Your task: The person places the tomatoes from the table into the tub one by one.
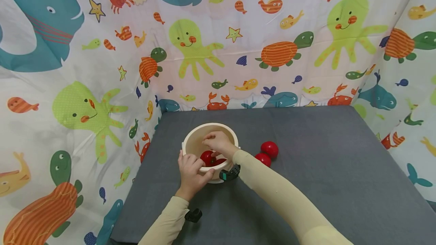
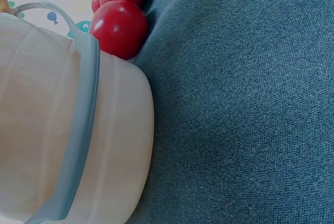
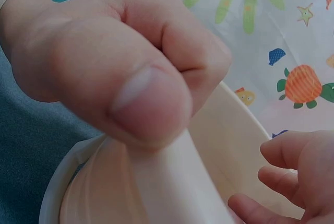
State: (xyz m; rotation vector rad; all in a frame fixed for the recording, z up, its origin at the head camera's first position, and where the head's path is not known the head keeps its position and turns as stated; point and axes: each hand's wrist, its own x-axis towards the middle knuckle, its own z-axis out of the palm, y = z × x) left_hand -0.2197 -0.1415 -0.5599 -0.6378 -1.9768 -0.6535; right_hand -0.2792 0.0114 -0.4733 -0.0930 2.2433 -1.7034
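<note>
A cream bucket (image 1: 195,139) stands on the grey cloth, with red tomatoes (image 1: 206,158) lying inside it. My left hand (image 1: 191,173) grips its near left rim, the thumb outside; the right wrist view shows this hand (image 3: 120,62) close up on the rim. Inside the bucket's mouth, above the tomatoes, is my right hand (image 1: 219,143), its fingers loosely bent. No thing shows between the fingers (image 3: 284,182) in the right wrist view. More glossy red tomatoes (image 1: 269,149) sit on the cloth right of the bucket, partly hidden by my right forearm.
The bucket's handle (image 2: 86,109) hangs down along its side. Several tomatoes (image 2: 119,28) are close beside the bucket in the left wrist view. A curtain printed with sea animals (image 1: 211,86) surrounds the grey table (image 1: 316,154) at the back and sides.
</note>
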